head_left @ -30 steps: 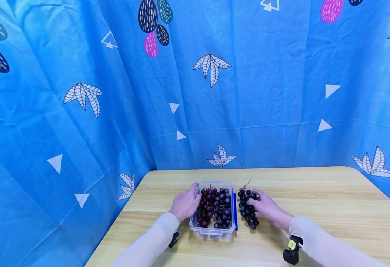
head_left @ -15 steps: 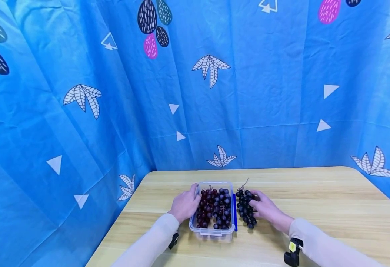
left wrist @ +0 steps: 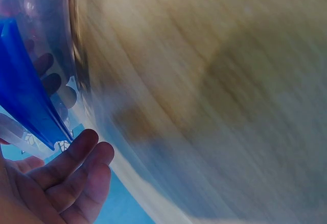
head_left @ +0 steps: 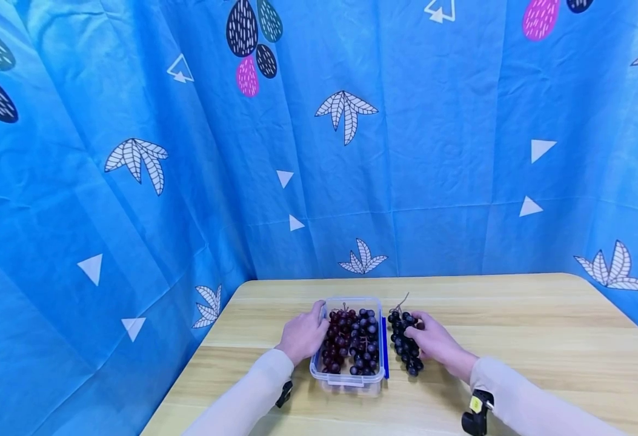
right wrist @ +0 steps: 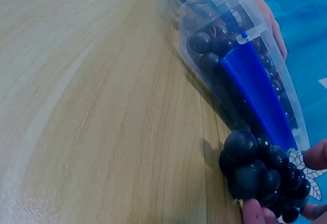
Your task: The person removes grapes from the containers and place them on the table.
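Three grape bunches: two lie in the clear container [head_left: 343, 380] between your hands; the black bunch [head_left: 403, 348] is in your right hand, just beside the container.
Black bunch: round, glossy, blue-black grapes packed closely, with a thin stem [head_left: 403, 301] running out past your right fingers, away from you; you cannot tell whether it bears on the wooden table [head_left: 504, 309].
Right hand [head_left: 433, 338]: grasping the black bunch, thumb and fingers around it.
Left hand [head_left: 302, 336]: against the container's side nearest it; you cannot tell whether it clasps the rim or merely touches.
Container's grapes: a red bunch [head_left: 336, 339] nearer your left hand, a dusky purple bunch [head_left: 368, 345] nearer your right.
Blue latches: the head view shows you the right latch [head_left: 385, 348], on the wall facing your right hand; only the left wrist view shows the left latch [left wrist: 25, 81], beside your left fingertips.
Right wrist view: reveals your fingertips under the black grapes, hidden in the head view.
Yellow patch [head_left: 475, 404]: on the black mount [head_left: 474, 422] at your right wrist; any writing is too small to read.
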`<state>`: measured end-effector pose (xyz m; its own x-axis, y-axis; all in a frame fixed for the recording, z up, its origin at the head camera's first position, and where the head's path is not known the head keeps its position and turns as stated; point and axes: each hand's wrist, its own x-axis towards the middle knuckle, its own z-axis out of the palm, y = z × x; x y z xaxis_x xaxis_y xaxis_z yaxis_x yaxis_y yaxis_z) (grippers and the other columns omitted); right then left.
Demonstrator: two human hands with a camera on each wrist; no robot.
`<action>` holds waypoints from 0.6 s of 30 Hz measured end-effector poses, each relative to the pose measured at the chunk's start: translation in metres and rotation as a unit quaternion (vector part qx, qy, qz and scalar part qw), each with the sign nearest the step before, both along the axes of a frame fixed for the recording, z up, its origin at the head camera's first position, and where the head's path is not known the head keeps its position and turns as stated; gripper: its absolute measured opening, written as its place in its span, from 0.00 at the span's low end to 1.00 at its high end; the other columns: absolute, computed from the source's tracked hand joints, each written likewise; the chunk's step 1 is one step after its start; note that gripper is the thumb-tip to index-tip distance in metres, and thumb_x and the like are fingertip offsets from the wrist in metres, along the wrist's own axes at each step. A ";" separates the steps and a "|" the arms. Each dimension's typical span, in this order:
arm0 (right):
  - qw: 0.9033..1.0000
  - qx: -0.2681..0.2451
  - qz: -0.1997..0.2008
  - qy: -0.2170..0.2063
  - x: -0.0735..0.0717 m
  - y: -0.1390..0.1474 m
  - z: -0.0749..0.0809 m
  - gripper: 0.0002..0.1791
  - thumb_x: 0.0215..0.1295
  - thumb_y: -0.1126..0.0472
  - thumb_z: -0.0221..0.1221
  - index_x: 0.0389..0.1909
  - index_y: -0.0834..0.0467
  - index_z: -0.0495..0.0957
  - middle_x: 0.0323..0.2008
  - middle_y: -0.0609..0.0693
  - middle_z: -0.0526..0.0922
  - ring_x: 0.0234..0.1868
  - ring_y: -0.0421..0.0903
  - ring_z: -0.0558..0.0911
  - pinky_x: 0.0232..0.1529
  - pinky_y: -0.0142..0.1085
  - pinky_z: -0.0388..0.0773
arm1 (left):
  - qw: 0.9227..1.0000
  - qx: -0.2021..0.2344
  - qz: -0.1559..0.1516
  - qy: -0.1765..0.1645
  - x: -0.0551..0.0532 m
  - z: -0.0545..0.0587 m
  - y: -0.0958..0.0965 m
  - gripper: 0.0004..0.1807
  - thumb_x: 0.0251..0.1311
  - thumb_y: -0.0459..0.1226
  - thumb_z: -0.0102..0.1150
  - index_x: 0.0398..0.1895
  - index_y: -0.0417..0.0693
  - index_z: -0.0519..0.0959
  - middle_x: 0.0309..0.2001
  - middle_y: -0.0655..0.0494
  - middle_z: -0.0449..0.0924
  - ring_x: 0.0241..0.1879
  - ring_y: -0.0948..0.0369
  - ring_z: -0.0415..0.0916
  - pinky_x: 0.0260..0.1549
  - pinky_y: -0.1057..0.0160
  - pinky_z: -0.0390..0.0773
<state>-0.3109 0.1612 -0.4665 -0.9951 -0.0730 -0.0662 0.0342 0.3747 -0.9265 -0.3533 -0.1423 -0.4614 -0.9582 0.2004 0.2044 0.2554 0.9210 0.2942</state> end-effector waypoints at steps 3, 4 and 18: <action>1.000 0.005 -0.002 0.002 0.000 0.000 -0.001 0.40 0.65 0.59 0.59 0.75 0.66 0.55 0.62 0.72 0.70 0.21 0.44 0.69 0.26 0.39 0.78 | 1.000 0.001 -0.001 -0.001 0.001 0.000 0.000 0.27 0.75 0.48 0.41 0.74 0.51 0.62 0.20 0.58 0.72 0.18 0.60 0.69 0.21 0.58 0.72; 1.000 0.005 -0.002 0.002 0.000 0.000 -0.002 0.41 0.65 0.59 0.59 0.75 0.66 0.55 0.62 0.72 0.70 0.21 0.44 0.69 0.25 0.39 0.77 | 1.000 0.000 -0.001 -0.002 0.001 0.000 0.000 0.27 0.75 0.47 0.41 0.74 0.51 0.62 0.19 0.58 0.72 0.18 0.60 0.69 0.21 0.58 0.72; 0.998 0.059 0.001 0.023 0.002 0.003 0.000 0.41 0.64 0.58 0.59 0.75 0.65 0.55 0.69 0.76 0.63 0.38 0.56 0.82 0.35 0.46 0.81 | 1.000 -0.001 -0.003 -0.006 0.002 0.002 0.000 0.28 0.74 0.47 0.42 0.74 0.51 0.62 0.24 0.56 0.77 0.18 0.60 0.70 0.21 0.58 0.73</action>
<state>-0.3087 0.1642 -0.4663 -0.9972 -0.0690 -0.0286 -0.0081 0.4811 -0.8766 -0.3511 -0.1426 -0.4589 -0.9594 0.2068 0.1916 0.2573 0.9201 0.2953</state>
